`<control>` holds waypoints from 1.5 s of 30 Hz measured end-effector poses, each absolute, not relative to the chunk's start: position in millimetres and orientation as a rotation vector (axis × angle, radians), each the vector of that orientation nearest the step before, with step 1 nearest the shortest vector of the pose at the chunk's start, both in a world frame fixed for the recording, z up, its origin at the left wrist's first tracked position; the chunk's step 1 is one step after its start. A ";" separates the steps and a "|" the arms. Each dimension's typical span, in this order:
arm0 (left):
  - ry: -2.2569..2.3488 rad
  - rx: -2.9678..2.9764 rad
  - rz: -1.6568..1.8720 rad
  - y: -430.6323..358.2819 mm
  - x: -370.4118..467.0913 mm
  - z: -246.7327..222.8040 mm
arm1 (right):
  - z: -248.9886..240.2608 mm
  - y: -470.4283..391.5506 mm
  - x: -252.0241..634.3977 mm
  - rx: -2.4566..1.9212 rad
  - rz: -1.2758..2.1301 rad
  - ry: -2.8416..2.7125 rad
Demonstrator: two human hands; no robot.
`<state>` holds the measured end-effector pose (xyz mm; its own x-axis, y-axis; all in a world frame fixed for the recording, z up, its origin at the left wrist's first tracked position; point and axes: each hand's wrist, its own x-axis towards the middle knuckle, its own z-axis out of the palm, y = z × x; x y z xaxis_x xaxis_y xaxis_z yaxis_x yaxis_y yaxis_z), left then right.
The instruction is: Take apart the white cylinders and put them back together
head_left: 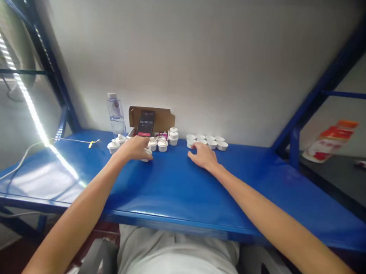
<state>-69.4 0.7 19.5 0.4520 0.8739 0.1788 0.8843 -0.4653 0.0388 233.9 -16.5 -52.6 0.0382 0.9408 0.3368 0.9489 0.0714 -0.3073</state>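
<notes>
My left hand (134,148) is closed around a small white round fitting (148,153), held at the blue table top, and its fingers hide part of the piece. Beside that hand stand more white fittings with narrower tops, among them one on the left (113,146) and one on the right (163,144). My right hand (204,156) is at the front of a cluster of shallow white round cups (222,145). Its thumb and fingers are apart, with the fingertips by the front-left cup (191,143); whether they touch it I cannot tell.
Behind the fittings, a phone (146,123) leans against an open cardboard box (164,117). A clear water bottle (116,117) stands left of it. White stacked pieces (173,137) sit between the groups. A cable (76,140) crosses the blue table (179,187) at left. Blue posts frame both sides.
</notes>
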 end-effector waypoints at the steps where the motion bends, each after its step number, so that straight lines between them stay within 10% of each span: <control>1: -1.588 -2.630 -0.285 1.4 -70.1 20.1 | -53.3 -16.5 234.4 -1.863 -0.028 -1.906; 24: -1.648 -2.460 -0.176 9.8 -96.3 13.3 | -33.7 -15.2 176.2 -1.489 -0.235 -2.131; 33: -1.080 -3.011 -0.825 -20.8 -41.4 -0.8 | -35.6 -35.2 178.1 -1.430 0.672 -1.698; 45: -0.556 -2.576 -0.532 -34.5 -14.4 -17.9 | -29.4 -30.1 186.1 -1.229 1.708 -1.296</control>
